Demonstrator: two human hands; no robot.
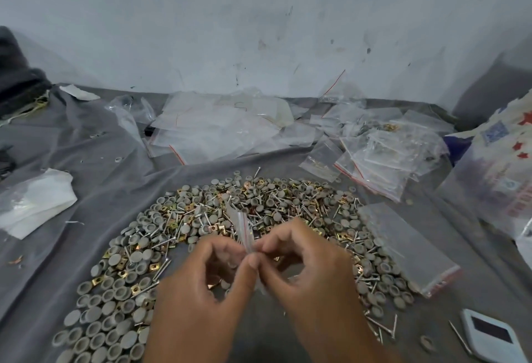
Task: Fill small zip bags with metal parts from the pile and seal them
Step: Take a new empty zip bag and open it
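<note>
A small clear zip bag (244,228) with a red strip stands upright between my two hands, above the pile. My left hand (207,285) pinches its lower edge with thumb and fingers. My right hand (311,273) pinches the same edge from the right side. Around and beneath both hands spreads the pile of metal parts (178,236): grey round caps, brass square clips and silver nails, lying in an arc on a grey cloth (95,190). What the bag holds cannot be made out.
A stack of empty zip bags (408,244) lies on the pile's right edge. Filled small bags (383,155) and larger clear bags (218,126) are heaped at the back by the wall. A white device (489,336) sits bottom right, a printed sack (501,172) at far right.
</note>
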